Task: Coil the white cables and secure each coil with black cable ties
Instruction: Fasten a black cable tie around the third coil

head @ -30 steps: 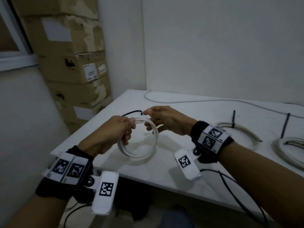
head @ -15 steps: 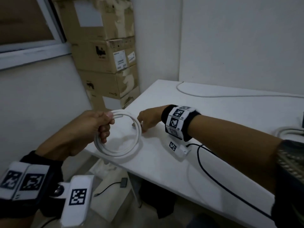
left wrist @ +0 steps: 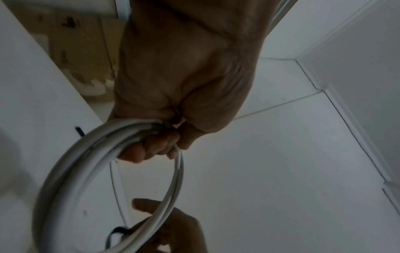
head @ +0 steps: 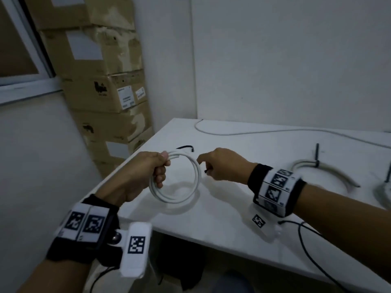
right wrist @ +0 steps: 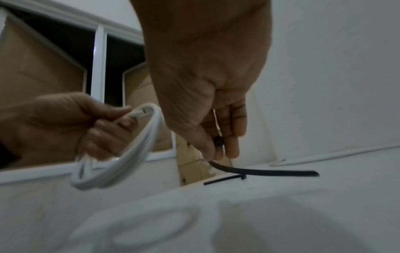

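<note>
My left hand (head: 163, 168) grips the top left of a white cable coil (head: 195, 174) and holds it upright just above the white table (head: 232, 218). In the left wrist view the fingers (left wrist: 151, 152) curl round the coil's strands (left wrist: 90, 154). Just right of the coil, my right hand (head: 203, 166) pinches one end of a black cable tie (right wrist: 259, 172) between thumb and fingers. The rest of the tie trails out over the table. A second black tie (head: 186, 147) lies on the table behind the coil, also visible as the second tie (right wrist: 225, 178) in the right wrist view.
Two tied cable coils lie on the table at the right, one nearer (head: 323, 168) and one at the frame edge (head: 383, 191). A loose white cable (head: 275, 131) runs along the back. Cardboard boxes (head: 105, 92) are stacked beyond the table's left corner. A black wire (head: 306, 246) hangs over the front edge.
My right hand let go of the coil's top, reached down to the table beside the coil, and now comes up pinching a black tie. The left hand has kept its grip on the coil.
</note>
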The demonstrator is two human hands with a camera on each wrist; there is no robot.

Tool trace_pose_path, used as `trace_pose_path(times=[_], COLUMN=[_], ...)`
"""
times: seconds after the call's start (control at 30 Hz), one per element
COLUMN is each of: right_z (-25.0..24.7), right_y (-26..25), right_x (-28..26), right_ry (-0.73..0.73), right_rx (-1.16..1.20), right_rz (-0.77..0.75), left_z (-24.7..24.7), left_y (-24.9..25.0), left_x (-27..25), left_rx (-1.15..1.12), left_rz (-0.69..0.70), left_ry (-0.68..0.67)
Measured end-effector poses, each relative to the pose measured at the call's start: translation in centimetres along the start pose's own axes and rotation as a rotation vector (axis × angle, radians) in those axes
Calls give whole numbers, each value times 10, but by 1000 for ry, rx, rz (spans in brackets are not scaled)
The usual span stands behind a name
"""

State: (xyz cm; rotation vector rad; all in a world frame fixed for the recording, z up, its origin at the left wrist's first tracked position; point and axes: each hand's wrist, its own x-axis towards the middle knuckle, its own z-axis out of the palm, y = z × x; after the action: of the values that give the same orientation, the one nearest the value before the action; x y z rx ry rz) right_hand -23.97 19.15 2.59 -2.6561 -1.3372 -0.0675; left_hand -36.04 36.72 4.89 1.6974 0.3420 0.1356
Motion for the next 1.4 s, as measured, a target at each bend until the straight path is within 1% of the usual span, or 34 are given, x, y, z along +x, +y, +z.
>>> trace_pose_path(times=[0.07,0.17,0.2,0.23,0.27,0.3,0.43,0.53,0.63,0.77,0.87,0.97,1.1,1.2,1.3,1.4], right_z=[-18,-46,-53,-59,-64,-66,-61,-53,-43,-37,-39,-45,-49,-45,-38,-36], right_y=[19,48,57,67,75,82,105,119,129,132,131,128,122,119,116,114], right_x=[-38,-101,-122,-142,-160,-176,-234,-269,-291,-305,-307,-301,-287,-280,-280,-282], right_ry=[189,568,657,709,725,710,599,529,435,419,471,570,704,783,801,775], right_rx=[7,82,120,149,169,183,194,389,574,709,831,989,1196,1280,1278,1313], right_rz=[108,277,318,358,401,442,619,766,914,1035,1031,967,873,792,751,727], left_z=[31,82,99,118,137,155,226,266,296,324,339,349,358,358,353,349], left_y=[5,16,20,24,28,32,46,54,60,67,69,66,56,52,50,49], left_x=[4,9,11,12,14,14,5,-4,-9,-12,-17,-23,-29,-29,-28,-27], left_rx=[5,26,29,29,28,28,29,20,18,29,77,101,135,163,191,198], left_rz=[2,4,5,5,5,4,9,21,29,44,78,85,112,132,176,210], left_ry=[-43,-114,-140,-166,-191,-213,-296,-335,-346,-345,-342,-360,-344,-323,-291,-293])
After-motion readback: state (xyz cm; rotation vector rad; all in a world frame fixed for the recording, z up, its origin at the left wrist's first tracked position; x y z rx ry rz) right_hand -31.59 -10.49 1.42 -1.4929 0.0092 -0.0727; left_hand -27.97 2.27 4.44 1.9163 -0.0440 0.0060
